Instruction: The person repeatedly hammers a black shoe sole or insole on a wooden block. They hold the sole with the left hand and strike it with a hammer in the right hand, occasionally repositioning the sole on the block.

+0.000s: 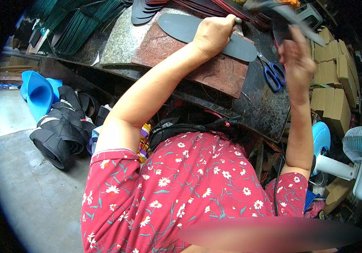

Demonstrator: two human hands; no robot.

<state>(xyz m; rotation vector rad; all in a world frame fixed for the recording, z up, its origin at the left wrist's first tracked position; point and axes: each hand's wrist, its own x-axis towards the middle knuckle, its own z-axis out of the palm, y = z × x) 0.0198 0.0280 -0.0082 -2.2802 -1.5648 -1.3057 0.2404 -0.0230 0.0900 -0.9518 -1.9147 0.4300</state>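
Observation:
A long grey sole-shaped sheet (174,26) lies across a reddish-brown worn board (214,76) on the bench. My left hand (214,36) is closed over the sheet's middle, around a short metal tool whose rounded end (237,20) sticks out past the fingers. The tool's lower part is hidden. My right hand (297,65) is raised to the right of the sheet, fingers curled around a hammer-like tool (288,17). Motion smears that tool, so its exact shape is unclear. Scissors with blue handles (273,76) rest on the bench between the sheet's right end and my right wrist.
Stacked dark soles (145,12) and green bundled sheets (84,25) stand at the back. Cardboard boxes (330,101) are piled at the right, above a fan (355,145). Black rolled pieces (61,135) and a blue curved piece (37,95) sit left of the bench.

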